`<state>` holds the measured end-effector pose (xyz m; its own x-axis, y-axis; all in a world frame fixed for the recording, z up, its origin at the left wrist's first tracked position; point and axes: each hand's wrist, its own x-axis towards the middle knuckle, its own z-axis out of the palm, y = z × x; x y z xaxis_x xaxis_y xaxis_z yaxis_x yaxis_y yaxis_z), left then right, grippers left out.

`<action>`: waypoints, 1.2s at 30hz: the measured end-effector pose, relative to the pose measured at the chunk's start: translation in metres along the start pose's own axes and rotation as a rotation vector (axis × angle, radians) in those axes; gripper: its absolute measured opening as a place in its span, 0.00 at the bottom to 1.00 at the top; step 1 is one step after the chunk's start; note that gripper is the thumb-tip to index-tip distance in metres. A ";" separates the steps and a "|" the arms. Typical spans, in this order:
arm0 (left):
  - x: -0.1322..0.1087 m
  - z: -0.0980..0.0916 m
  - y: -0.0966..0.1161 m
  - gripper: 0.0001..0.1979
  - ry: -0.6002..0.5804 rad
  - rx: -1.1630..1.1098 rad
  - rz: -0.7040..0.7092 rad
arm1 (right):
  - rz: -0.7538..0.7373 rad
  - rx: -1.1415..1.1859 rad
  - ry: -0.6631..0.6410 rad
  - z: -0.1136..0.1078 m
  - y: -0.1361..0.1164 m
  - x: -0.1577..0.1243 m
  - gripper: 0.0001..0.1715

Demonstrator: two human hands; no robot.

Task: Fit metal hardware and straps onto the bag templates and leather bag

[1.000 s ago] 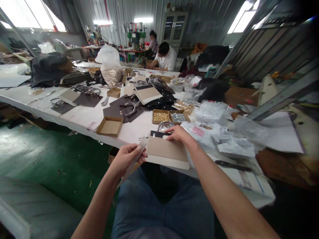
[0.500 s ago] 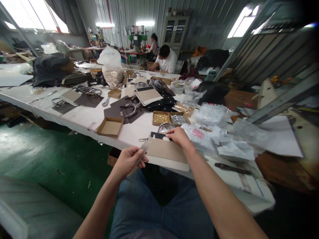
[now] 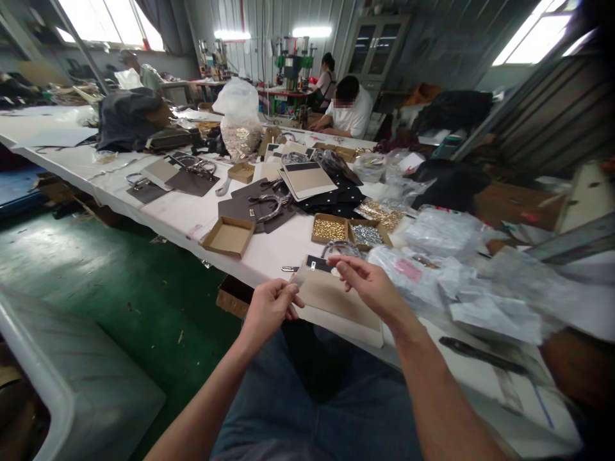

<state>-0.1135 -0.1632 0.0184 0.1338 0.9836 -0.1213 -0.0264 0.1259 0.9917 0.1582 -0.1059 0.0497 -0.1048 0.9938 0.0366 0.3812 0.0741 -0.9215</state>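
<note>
A beige panel (image 3: 339, 301) with a dark strip (image 3: 317, 263) along its far edge lies on the near edge of the table. The strip carries a small metal plate (image 3: 313, 264) and a pale round patch (image 3: 335, 271). Over the panel's left corner, my left hand (image 3: 275, 304) pinches a thin greyish, semi-clear flat piece (image 3: 300, 278). My right hand (image 3: 368, 282) hovers just above the strip beside the patch, thumb and fingers apart with nothing visible between them. Behind the panel are a wrapped loop handle (image 3: 340, 245) and a metal clasp (image 3: 289, 269).
Cardboard trays of gold studs (image 3: 329, 229) and silver studs (image 3: 366, 235) stand beyond the panel. A shallow cardboard tray (image 3: 229, 237) sits left. Plastic bags (image 3: 432, 234) crowd the right, near a dark-handled tool (image 3: 480, 355). Co-workers sit across the table; a grey bin (image 3: 96, 365) stands lower left.
My right hand has lifted from the panel's dark strip, and its fingers have parted. The left hand keeps its pinch on the thin piece. The camera view has shifted left.
</note>
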 end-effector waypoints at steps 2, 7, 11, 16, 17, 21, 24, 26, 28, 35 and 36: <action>0.000 0.004 -0.001 0.24 0.015 0.041 0.023 | -0.039 0.044 -0.081 0.011 -0.008 -0.006 0.31; -0.005 0.013 -0.006 0.21 0.043 0.069 0.069 | 0.002 0.316 -0.146 0.044 -0.003 -0.013 0.35; -0.007 0.012 -0.012 0.20 0.048 0.067 0.037 | 0.072 0.413 -0.167 0.060 0.005 -0.018 0.34; -0.005 0.007 -0.013 0.29 0.019 0.025 0.082 | 0.115 0.429 -0.164 0.067 0.002 -0.021 0.34; -0.005 0.007 -0.012 0.30 -0.037 0.006 0.078 | 0.122 0.439 -0.163 0.068 0.001 -0.021 0.34; -0.004 0.010 -0.011 0.21 -0.201 -0.044 0.004 | 0.148 0.428 -0.138 0.070 0.002 -0.019 0.35; -0.003 0.012 -0.017 0.25 -0.166 -0.079 -0.018 | 0.151 0.391 -0.120 0.071 0.006 -0.016 0.36; -0.003 0.014 -0.024 0.26 -0.170 -0.094 -0.036 | 0.141 0.343 -0.117 0.070 0.009 -0.014 0.34; -0.002 0.017 -0.030 0.25 -0.189 -0.099 -0.075 | 0.106 0.243 -0.084 0.068 0.013 -0.011 0.27; 0.006 0.029 -0.037 0.28 -0.214 -0.123 -0.255 | -0.003 -0.122 -0.060 0.050 0.019 -0.001 0.16; 0.009 0.030 -0.037 0.28 -0.219 -0.110 -0.268 | -0.024 -0.180 -0.034 0.049 0.020 0.002 0.15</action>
<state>-0.0816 -0.1627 -0.0181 0.3596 0.8639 -0.3528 -0.0667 0.4009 0.9137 0.1207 -0.1065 0.0129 -0.1458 0.9884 0.0420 0.5360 0.1146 -0.8364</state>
